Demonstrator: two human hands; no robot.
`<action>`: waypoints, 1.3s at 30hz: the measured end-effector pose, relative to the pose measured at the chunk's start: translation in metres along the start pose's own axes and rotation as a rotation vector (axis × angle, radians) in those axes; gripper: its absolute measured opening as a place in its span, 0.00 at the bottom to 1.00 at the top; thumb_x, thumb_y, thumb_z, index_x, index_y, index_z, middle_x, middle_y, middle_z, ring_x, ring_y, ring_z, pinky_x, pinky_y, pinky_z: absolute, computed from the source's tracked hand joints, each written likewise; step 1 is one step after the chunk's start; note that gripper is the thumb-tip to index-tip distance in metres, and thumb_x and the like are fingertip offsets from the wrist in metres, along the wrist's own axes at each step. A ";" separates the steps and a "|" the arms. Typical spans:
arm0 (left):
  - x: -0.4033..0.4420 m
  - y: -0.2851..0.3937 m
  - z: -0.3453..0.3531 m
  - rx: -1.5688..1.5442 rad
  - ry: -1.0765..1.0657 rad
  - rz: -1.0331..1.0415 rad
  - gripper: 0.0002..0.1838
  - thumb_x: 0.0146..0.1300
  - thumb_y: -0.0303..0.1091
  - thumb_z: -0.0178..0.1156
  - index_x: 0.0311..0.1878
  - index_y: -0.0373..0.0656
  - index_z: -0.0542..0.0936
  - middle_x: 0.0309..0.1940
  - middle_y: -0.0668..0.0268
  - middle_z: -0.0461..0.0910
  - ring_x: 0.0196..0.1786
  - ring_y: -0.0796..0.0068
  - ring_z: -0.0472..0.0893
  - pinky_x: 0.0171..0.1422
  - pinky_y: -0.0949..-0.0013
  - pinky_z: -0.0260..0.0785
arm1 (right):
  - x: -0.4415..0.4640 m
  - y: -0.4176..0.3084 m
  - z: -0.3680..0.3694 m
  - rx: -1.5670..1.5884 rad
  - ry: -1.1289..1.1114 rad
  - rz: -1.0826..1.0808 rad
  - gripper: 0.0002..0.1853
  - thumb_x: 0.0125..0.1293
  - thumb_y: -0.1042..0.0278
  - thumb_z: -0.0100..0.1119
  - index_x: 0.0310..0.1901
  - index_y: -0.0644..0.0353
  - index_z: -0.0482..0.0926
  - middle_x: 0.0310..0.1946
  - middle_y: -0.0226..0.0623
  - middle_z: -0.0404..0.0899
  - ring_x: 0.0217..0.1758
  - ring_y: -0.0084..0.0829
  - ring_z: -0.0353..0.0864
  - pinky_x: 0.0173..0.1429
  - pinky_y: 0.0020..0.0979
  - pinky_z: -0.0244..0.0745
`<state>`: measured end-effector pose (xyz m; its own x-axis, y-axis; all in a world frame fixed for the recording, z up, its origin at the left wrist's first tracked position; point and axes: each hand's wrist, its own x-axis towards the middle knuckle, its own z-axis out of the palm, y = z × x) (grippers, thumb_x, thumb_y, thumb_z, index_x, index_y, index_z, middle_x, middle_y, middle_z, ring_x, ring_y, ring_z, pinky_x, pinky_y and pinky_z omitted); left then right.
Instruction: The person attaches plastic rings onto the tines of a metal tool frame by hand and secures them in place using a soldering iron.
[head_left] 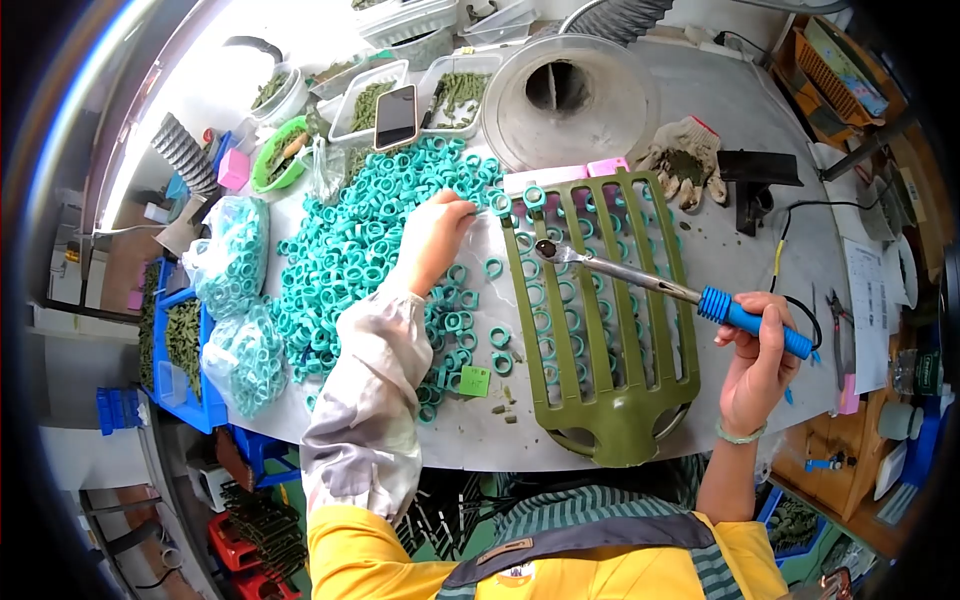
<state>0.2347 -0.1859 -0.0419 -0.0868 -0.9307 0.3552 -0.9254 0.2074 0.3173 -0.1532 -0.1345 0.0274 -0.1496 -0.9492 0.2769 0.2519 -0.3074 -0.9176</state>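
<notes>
My right hand (pixel 757 355) grips the blue handle of a soldering iron (pixel 672 287). Its metal shaft points left over the slatted olive-green plastic frame (pixel 622 425), and a dark lump sits on its tip. My left hand (pixel 437 235) has thumb and fingers pinched together at the frame's upper left corner, close to a teal ring (pixel 499 204). Whether the fingers touch that ring, or hold another, I cannot tell. More teal rings show in rows between the slats. Beside and beneath my left forearm spreads a big heap of teal rings (pixel 350 250).
A large clear cone-shaped hood (pixel 575 95) stands behind the frame, with a dirty work glove (pixel 684 160) to its right. A phone (pixel 396 117) leans among tubs of green pieces. Bagged rings (pixel 232 262) lie left. A green note (pixel 475 381) sits near the front edge.
</notes>
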 end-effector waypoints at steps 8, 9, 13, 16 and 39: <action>0.016 0.049 -0.062 -0.475 -0.020 -0.272 0.12 0.65 0.30 0.70 0.48 0.32 0.84 0.47 0.63 0.85 0.43 0.78 0.83 0.46 0.74 0.76 | 0.005 -0.001 -0.006 -0.050 0.054 0.000 0.14 0.76 0.66 0.52 0.40 0.69 0.81 0.40 0.40 0.83 0.28 0.25 0.82 0.34 0.27 0.80; 0.018 0.057 -0.064 -0.460 -0.045 -0.213 0.13 0.65 0.30 0.69 0.49 0.32 0.84 0.46 0.63 0.85 0.43 0.79 0.83 0.47 0.74 0.76 | 0.006 -0.002 -0.006 -0.054 0.060 0.000 0.14 0.76 0.66 0.52 0.40 0.69 0.81 0.40 0.40 0.83 0.28 0.25 0.82 0.34 0.28 0.80; 0.025 0.077 -0.053 -0.574 -0.005 -0.109 0.09 0.66 0.27 0.68 0.45 0.32 0.85 0.47 0.62 0.84 0.44 0.77 0.83 0.49 0.74 0.78 | 0.009 -0.001 -0.011 -0.053 0.048 -0.029 0.14 0.76 0.66 0.53 0.41 0.69 0.82 0.40 0.39 0.83 0.28 0.25 0.82 0.35 0.28 0.80; 0.035 0.091 -0.044 -0.556 -0.046 -0.083 0.09 0.66 0.27 0.67 0.47 0.35 0.84 0.46 0.62 0.85 0.45 0.76 0.85 0.49 0.72 0.80 | 0.012 0.004 -0.013 -0.051 0.045 -0.049 0.13 0.76 0.66 0.53 0.41 0.69 0.82 0.41 0.39 0.83 0.29 0.25 0.83 0.36 0.29 0.80; 0.058 0.089 -0.013 -0.181 0.099 0.160 0.19 0.65 0.34 0.68 0.58 0.43 0.82 0.50 0.60 0.85 0.55 0.60 0.82 0.62 0.60 0.71 | 0.018 0.006 -0.016 -0.013 0.048 -0.045 0.14 0.76 0.68 0.52 0.38 0.71 0.80 0.40 0.40 0.82 0.27 0.27 0.81 0.31 0.28 0.80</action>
<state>0.1524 -0.2170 0.0183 -0.1818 -0.8495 0.4953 -0.8208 0.4085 0.3993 -0.1699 -0.1523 0.0217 -0.2065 -0.9301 0.3038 0.2320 -0.3482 -0.9083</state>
